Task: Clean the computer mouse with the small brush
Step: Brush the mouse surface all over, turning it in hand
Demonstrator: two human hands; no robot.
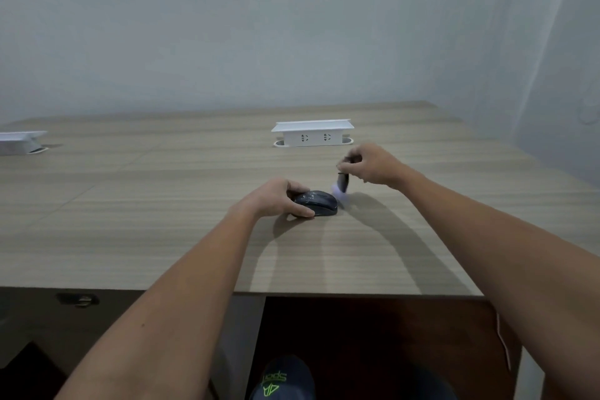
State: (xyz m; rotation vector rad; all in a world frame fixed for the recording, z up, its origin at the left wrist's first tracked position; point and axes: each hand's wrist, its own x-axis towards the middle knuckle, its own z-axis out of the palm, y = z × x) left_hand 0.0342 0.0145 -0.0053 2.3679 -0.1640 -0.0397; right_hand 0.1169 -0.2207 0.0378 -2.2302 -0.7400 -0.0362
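Observation:
A dark computer mouse (319,202) lies on the wooden desk (162,204), near the middle. My left hand (276,196) grips its left end, thumb on the near side and fingers over the far side. My right hand (373,164) pinches a small dark-handled brush (342,183) that points downward. Its pale bristles meet the right end of the mouse and look blurred.
A white pop-up socket box (312,133) stands on the desk just behind my hands. Another white box (21,141) sits at the far left edge. The wall lies close behind and to the right. The desk's front edge runs below my forearms.

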